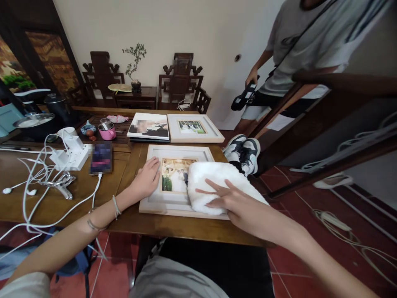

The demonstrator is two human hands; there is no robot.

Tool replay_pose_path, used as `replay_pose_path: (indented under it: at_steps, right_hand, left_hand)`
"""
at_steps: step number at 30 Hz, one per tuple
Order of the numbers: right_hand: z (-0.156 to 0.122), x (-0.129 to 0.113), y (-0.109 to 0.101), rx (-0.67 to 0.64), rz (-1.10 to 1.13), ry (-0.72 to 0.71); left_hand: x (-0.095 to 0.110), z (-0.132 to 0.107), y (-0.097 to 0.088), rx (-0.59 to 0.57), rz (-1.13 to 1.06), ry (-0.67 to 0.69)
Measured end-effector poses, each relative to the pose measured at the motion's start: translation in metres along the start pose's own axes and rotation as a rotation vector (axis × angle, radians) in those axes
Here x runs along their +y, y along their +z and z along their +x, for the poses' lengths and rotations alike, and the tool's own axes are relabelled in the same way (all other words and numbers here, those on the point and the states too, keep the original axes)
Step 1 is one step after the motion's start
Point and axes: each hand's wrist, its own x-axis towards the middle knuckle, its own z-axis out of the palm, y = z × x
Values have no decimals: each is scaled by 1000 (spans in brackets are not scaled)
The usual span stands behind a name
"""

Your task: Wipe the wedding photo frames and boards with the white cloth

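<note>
A picture frame (155, 205) with a light wood edge and a photo (172, 176) in its mat lies on the wooden table before me. My left hand (147, 180) rests flat on the frame's left side, fingers stretched out. On the frame's right part lies a fluffy white cloth (204, 171), which covers some of the photo and hangs past the right edge. My right hand (225, 196) presses on this cloth from above with its fingers spread.
Behind lie another framed photo (214, 128) and a stack topped by a picture panel (149, 126). At left are a phone (101, 159), a power strip (77, 156), tangled white cables and a pink cup (107, 131). A person (297, 49) stands at right, holding a black object.
</note>
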Motion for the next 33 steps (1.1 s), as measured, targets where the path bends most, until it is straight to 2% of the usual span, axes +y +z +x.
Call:
replay_pose_path:
  at_steps: [4,7,11,15,18,20,23,28,31,33]
  right_hand:
    - [24,-27,3,-35,15,-78]
    - [46,-48,8,40,31,-201]
    - [46,-50,12,82,-5,-198]
    - [13,-27,13,82,-63,-56]
    - [-11,1,17,144,-104,17]
    - [-18,21,21,195,-133,38]
    - [-7,49,22,277,-142,84]
    - [42,83,7,319,-136,178]
    - [58,86,-5,275,-158,205]
    - [59,78,-11,230,-139,222]
  left_hand:
    - [-3,2,6,53,13,30]
    - [-3,3,5,34,18,32]
    - [1,1,-2,-32,23,16]
    - [3,-1,-5,-42,6,23]
    - [3,-1,-5,-54,1,25]
    - [3,-1,-5,-64,-4,12]
    - [3,0,-5,-66,-21,12]
    - [1,0,-4,-57,-17,44]
    - [1,0,-2,-40,-13,27]
    - [1,0,-1,-12,-36,22]
